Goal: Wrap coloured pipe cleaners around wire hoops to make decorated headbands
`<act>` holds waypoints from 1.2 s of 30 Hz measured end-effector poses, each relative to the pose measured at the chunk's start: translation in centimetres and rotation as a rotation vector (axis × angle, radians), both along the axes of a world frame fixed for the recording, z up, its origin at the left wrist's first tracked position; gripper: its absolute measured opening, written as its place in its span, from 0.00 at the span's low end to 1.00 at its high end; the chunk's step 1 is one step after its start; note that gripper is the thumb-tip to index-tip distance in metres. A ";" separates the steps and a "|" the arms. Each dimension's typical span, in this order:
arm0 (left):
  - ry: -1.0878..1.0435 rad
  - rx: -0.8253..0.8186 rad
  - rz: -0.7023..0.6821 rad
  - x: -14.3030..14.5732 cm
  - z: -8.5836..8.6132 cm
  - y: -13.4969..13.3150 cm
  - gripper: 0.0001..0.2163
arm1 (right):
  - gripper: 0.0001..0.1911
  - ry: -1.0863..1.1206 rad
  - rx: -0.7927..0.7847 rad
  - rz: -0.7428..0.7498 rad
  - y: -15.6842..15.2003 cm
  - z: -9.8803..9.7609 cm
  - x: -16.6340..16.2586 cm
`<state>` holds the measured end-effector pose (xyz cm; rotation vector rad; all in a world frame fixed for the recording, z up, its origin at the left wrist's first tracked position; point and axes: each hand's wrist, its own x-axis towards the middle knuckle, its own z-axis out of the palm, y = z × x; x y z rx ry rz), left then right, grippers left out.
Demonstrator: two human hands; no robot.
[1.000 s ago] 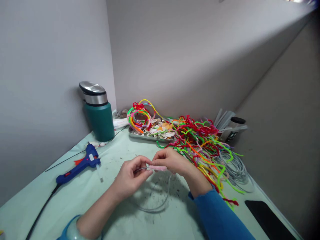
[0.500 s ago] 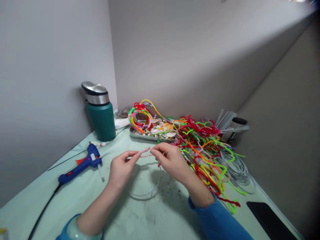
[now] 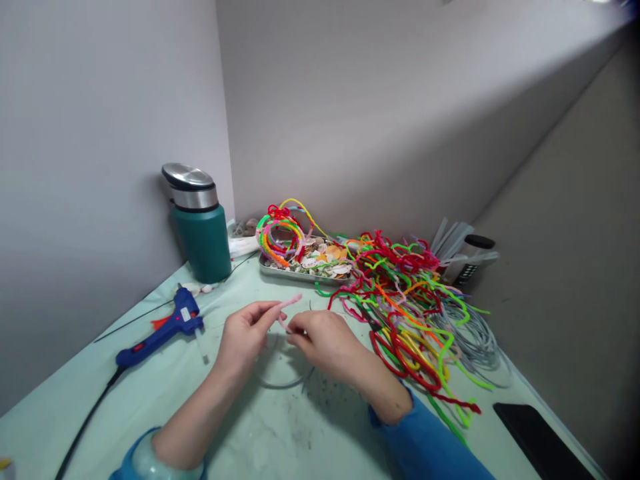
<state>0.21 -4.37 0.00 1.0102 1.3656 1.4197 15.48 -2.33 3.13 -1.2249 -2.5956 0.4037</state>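
Note:
Over the middle of the table, my left hand (image 3: 244,337) pinches a pale pink pipe cleaner (image 3: 291,301) between thumb and forefinger. One end of it sticks out to the upper right. My right hand (image 3: 327,341) is closed close beside it, its fingertips gripping the lower stretch of the same pipe cleaner, which bends down between the hands. A loop of thin grey wire (image 3: 281,386) shows beneath both hands. Its upper part is hidden, so I cannot tell how it joins the pipe cleaner.
A blue glue gun (image 3: 160,333) lies at left, before a green bottle (image 3: 204,243). Behind my hands, a metal tray (image 3: 305,274) holds buttons and colourful rings. A heap of pipe cleaners (image 3: 400,280), coiled grey wire (image 3: 475,340) and a black phone-like slab (image 3: 540,440) are at right.
My right hand has moved down and slightly left, pulling its stretch of the pink pipe cleaner below the left fingertips. My left hand has barely moved.

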 end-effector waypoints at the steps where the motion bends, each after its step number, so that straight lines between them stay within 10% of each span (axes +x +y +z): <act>1: -0.036 0.002 -0.018 0.0 0.0 -0.1 0.15 | 0.08 0.016 -0.003 0.002 0.0 0.0 0.0; 16: 0.030 -0.021 -0.091 0.1 -0.1 0.1 0.16 | 0.15 0.350 -0.098 0.023 -0.1 1.3 0.3; 26: 0.231 0.026 -0.155 0.1 -0.2 0.0 0.14 | 0.09 0.333 0.178 -0.044 0.8 1.7 1.5; 36: 0.249 0.075 -0.420 0.4 0.1 -0.8 0.13 | 0.06 0.484 -0.104 -0.100 2.9 0.3 2.5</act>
